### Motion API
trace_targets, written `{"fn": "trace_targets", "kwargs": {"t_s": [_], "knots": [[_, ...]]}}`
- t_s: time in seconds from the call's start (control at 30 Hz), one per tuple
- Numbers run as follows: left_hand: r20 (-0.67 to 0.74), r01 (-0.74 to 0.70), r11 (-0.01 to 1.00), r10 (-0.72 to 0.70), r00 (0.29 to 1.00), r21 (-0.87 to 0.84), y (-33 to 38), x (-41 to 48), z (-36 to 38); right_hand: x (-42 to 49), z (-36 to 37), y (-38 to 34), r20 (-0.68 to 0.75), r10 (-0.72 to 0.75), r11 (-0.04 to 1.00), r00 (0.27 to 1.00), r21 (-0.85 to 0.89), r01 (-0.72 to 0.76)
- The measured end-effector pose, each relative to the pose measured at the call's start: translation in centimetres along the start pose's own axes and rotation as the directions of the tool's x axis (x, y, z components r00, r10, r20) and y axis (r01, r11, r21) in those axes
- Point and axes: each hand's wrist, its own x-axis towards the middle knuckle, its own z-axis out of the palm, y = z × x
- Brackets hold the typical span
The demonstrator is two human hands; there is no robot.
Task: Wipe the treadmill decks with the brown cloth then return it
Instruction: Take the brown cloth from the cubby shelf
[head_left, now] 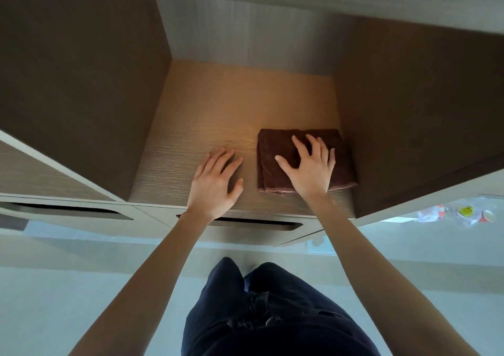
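One open wooden cubby [218, 104] fills the view, with a drawer front and its slot handle [259, 223] below; no treadmill is visible, so I can't tell whether this is the pickup or the return. The brown cloth [272, 144] lies folded flat on the cubby floor, front right, just beside the right wall [409, 110], with its near edge close to the shelf lip. The right hand [309, 167] rests flat on the cloth with fingers spread, gripping nothing. The left hand [215, 181] lies flat on bare shelf just beside the cloth, fingers straight, also holding nothing. Main risk: a flat palm only drags. Pulling toward the lip would likely shear the folded layers apart or slide the cloth off the front onto the floor. If it's a pickup, pinching only the top layer would let it unfold and hang. Minor risk: knuckles could hit the right wall, since the cloth sits so near it.
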Motion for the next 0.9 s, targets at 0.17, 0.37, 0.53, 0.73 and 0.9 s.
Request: {"fn": "trace_targets", "kwargs": {"t_s": [0.17, 0.37, 0.53, 0.73, 0.9], "knots": [[0.042, 0.023, 0.997, -0.020, 0.999, -0.068, -0.1, -0.4, -0.3, -1.1, -0.9, 0.8, -0.134, -0.253, 0.921, 0.958, 0.271, 0.281], [0.057, -0.082, 0.995, 0.085, 0.995, -0.058, 0.0, -0.4, -0.7, -1.4, -2.1, 2.5, -0.013, -0.050, 0.962, 0.999, 0.270, 0.051], [0.090, -0.070, 0.997, 0.074, 0.993, -0.045, -0.1, -0.5, -0.6, -0.8, -0.4, -1.1, 0.041, 0.036, 0.986, 0.999, 0.160, -0.042], [0.123, -0.106, 0.994, 0.101, 0.987, 0.038, -2.6, -2.0, -0.9, -2.5, 0.9, -1.1, -0.177, -0.139, 0.990, 0.974, -0.035, 0.135], [0.169, -0.189, 0.981, 0.181, 0.969, 0.035, -3.5, -2.0, -1.1, -4.3, 0.6, -1.9, -0.220, -0.119, 0.992, 0.968, 0.019, 0.126]]}}
